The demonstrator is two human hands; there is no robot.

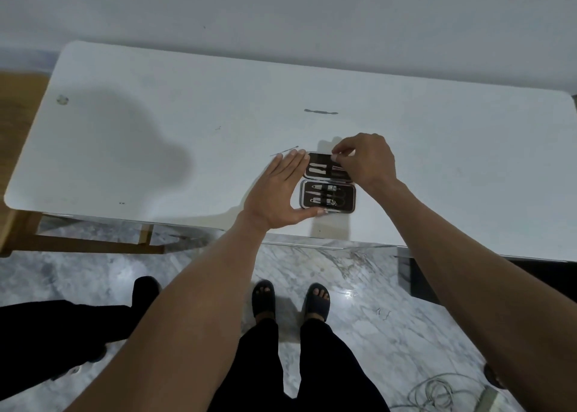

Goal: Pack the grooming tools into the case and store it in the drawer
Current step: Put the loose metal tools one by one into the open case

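A small dark grooming case [328, 183] lies open on the white table [156, 130], near its front edge. Several metal tools sit in both halves. My left hand [281, 193] is flat with straight fingers against the case's left side, thumb along its front edge. My right hand [363, 159] hovers over the far half, fingertips pinching a thin tool [338, 167] at its slot. A flat metal tool [321, 111] lies loose farther back. A thin pick [283, 151] lies just beyond my left fingertips.
The table's front edge runs just below the case. Marble floor and my sandalled feet [290, 299] show beneath. Another person's dark leg [62, 327] stands at lower left. A wooden frame [93, 246] is at left, and cables [437, 389] lie at lower right.
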